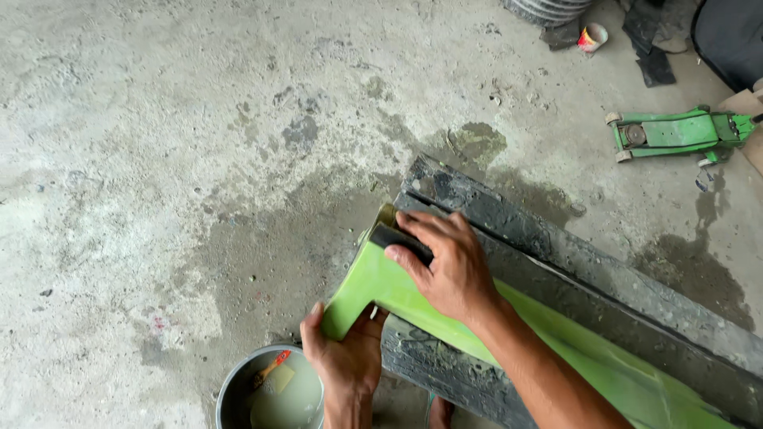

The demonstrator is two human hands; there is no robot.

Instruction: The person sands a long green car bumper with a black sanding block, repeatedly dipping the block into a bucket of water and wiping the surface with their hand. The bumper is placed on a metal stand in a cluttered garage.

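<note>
A long, bright green painted panel (pixel 381 287) lies across a dark, grimy wooden bench (pixel 572 262). My right hand (pixel 449 266) presses a small black sanding block (pixel 395 237) flat against the panel's upper end. My left hand (pixel 347 357) grips the panel's lower left corner from underneath, thumb on one side and fingers curled on the other. The panel's surface looks wet and glossy.
A grey bucket (pixel 238 385) of murky greenish water with a red-handled tool in it stands by my left hand. A green floor jack (pixel 675 133) lies at the far right. A small paint cup (pixel 592 37) and dark scraps sit at the top. The concrete floor is stained and damp.
</note>
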